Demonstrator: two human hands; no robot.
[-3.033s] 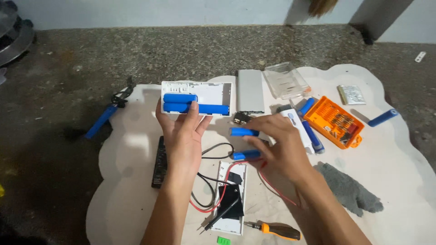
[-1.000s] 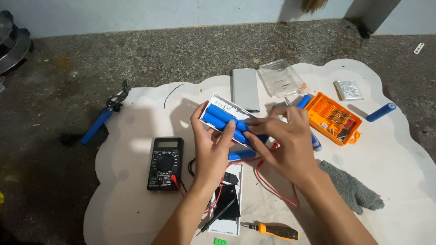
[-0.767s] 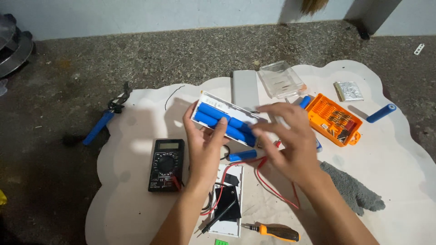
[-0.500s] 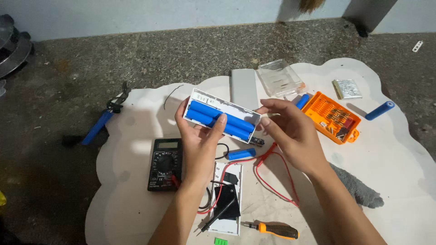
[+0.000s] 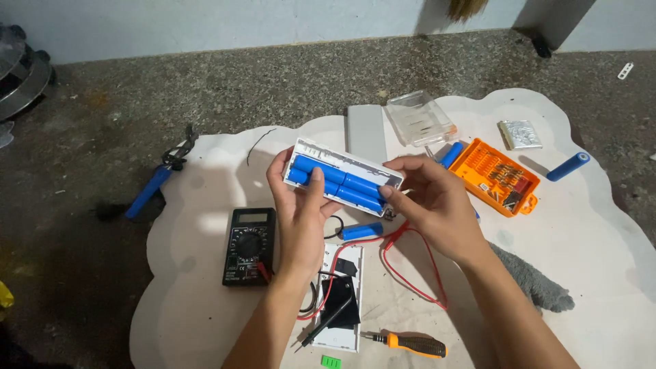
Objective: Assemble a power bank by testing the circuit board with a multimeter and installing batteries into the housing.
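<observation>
- White plastic battery case [image 5: 393, 179], long and open on top, is held up above the mat [image 5: 601, 239], tilted with its right end lower.
- Blue round batteries [image 5: 336, 183] lie side by side inside the case, filling it in two rows.
- The left hand [image 5: 301, 212] grasps the left end of the case, fingers behind it and the thumb pressed on a battery.
- The right hand [image 5: 437, 201] grips the right end, fingers closed round the case's edge, thumb at the lower corner.
- One loose blue battery [image 5: 362, 231] lies on the mat just below the case, beside a loop of red wire [image 5: 410, 263].
- A black meter [image 5: 250, 246] sits on the mat to the left of the left wrist.
- A white board with black and red wires [image 5: 342, 301] lies between the forearms.
- An orange-handled screwdriver [image 5: 410, 344] lies near the bottom edge.
- An orange bit box [image 5: 495, 176] is open to the right, near another blue battery [image 5: 567, 166].
- A clear plastic box [image 5: 420, 117] and a grey cover plate [image 5: 365, 130] lie beyond the case.
- Blue-handled pliers [image 5: 160, 179] rest at the mat's left edge.
</observation>
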